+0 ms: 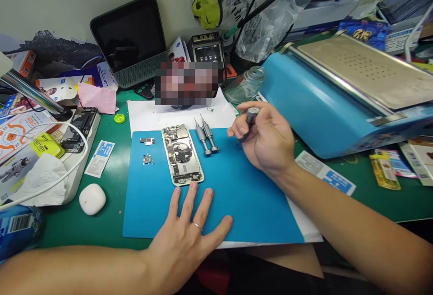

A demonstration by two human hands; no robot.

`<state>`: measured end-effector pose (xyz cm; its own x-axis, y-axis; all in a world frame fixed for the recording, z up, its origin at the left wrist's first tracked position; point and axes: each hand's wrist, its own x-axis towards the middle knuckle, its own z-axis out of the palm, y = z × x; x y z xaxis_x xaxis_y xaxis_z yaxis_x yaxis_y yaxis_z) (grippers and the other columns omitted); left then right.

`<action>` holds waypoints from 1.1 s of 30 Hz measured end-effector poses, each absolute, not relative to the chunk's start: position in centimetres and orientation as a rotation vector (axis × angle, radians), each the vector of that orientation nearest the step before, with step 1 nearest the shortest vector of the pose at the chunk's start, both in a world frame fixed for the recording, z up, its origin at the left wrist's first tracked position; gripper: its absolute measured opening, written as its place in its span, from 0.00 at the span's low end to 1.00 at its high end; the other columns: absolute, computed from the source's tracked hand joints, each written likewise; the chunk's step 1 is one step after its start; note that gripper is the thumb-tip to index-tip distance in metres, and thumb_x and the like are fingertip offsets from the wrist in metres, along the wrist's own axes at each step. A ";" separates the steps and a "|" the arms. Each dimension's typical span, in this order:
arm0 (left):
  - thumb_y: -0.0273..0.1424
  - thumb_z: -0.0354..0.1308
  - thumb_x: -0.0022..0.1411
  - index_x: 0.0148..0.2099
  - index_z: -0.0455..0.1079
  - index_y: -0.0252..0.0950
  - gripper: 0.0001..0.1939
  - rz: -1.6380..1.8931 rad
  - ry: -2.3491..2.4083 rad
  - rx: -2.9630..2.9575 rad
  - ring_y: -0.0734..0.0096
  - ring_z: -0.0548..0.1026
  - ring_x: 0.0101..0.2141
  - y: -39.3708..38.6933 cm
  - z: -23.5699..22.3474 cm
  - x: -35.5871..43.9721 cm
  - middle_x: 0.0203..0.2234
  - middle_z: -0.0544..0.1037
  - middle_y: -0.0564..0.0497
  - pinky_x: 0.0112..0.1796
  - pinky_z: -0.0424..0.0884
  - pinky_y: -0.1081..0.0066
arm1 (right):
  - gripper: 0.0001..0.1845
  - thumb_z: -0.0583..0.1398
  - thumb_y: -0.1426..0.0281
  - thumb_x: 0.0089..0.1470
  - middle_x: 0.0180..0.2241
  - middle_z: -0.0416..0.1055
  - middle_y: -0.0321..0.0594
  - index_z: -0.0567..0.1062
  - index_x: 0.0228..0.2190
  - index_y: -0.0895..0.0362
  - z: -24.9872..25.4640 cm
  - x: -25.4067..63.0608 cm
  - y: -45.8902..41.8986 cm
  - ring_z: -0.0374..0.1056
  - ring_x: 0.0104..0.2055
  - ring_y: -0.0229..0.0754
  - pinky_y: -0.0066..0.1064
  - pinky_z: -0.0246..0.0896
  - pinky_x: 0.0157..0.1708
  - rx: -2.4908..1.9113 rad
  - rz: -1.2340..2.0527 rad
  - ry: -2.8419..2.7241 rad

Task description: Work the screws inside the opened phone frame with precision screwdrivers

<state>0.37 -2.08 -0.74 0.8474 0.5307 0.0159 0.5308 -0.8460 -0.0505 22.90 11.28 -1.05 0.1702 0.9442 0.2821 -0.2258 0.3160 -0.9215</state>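
Observation:
An opened smartphone [182,155], its inner parts showing, lies on the blue mat [237,205]. My left hand [189,227] rests flat with spread fingers just below the phone, the fingertips close to its bottom edge. Up and to the right, my right hand [265,137] is closed around a grey screwdriver [252,113]; its tip is hard to make out. Two more grey screwdrivers [205,136] lie side by side right of the phone. Left of it sit a small circuit board [147,141] and another small part [146,159] with tiny pieces beside it.
A large blue machine [304,101] with a metal plate stands at the right. A glass jar [246,83] lies near it. At the left are a white earbud case [92,199], a green cap [119,118] and a second opened phone [78,130]. A dark screen [130,38] leans at the back.

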 end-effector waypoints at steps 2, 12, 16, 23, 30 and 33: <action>0.40 0.57 0.69 0.71 0.55 0.45 0.32 -0.006 -0.854 -2.966 0.28 0.60 0.64 -2.1 -0.7 0.4 0.68 0.57 0.32 0.55 0.60 0.36 | 0.21 0.64 0.49 0.56 0.18 0.59 0.29 0.77 0.41 0.52 -0.8 22.7 11.0 0.55 0.21 0.35 0.32 0.61 0.22 -0.881 1.043 -1.060; 0.40 0.56 0.70 0.72 0.54 0.46 0.31 0.013 -0.861 -2.953 0.30 0.61 0.64 -2.1 -0.6 0.4 0.68 0.58 0.33 0.55 0.61 0.37 | 0.08 0.64 0.66 0.59 0.15 0.45 0.23 0.73 0.42 0.49 -0.6 23.1 10.3 0.41 0.13 0.32 0.26 0.38 0.11 -0.835 0.974 -1.134; 0.40 0.55 0.71 0.71 0.55 0.45 0.30 -0.008 -0.855 -2.943 0.31 0.61 0.64 -2.1 -0.6 0.4 0.67 0.58 0.33 0.55 0.60 0.38 | 0.10 0.61 0.60 0.59 0.20 0.55 0.28 0.70 0.42 0.49 -1.0 22.9 10.6 0.54 0.19 0.36 0.31 0.58 0.19 -0.771 0.910 -1.264; 0.39 0.55 0.71 0.71 0.55 0.45 0.30 -0.007 -0.856 -2.956 0.29 0.60 0.64 -2.1 -0.6 0.3 0.68 0.57 0.32 0.56 0.59 0.37 | 0.14 0.59 0.64 0.61 0.27 0.62 0.33 0.65 0.48 0.45 -2.1 22.8 10.8 0.64 0.28 0.41 0.37 0.70 0.31 -0.830 0.772 -1.380; 0.39 0.55 0.71 0.71 0.55 0.46 0.29 0.001 -0.858 -2.953 0.28 0.60 0.64 -2.2 -0.6 0.4 0.68 0.57 0.32 0.56 0.57 0.36 | 0.20 0.56 0.71 0.64 0.37 0.74 0.37 0.64 0.56 0.46 -2.5 24.1 10.6 0.72 0.38 0.42 0.37 0.72 0.40 -0.916 0.480 -1.795; 0.39 0.55 0.71 0.71 0.55 0.46 0.30 0.008 -0.854 -2.951 0.29 0.60 0.64 -2.2 -0.6 0.4 0.68 0.57 0.32 0.56 0.57 0.36 | 0.30 0.57 0.71 0.63 0.44 0.77 0.41 0.56 0.63 0.46 -2.2 24.7 10.3 0.75 0.43 0.45 0.40 0.74 0.43 -0.977 0.377 -1.929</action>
<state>0.36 -2.20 -0.61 0.8457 0.5335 0.0146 0.5332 -0.8433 -0.0683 24.70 10.33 -2.17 -0.2701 0.7595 0.5918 0.4806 0.6390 -0.6006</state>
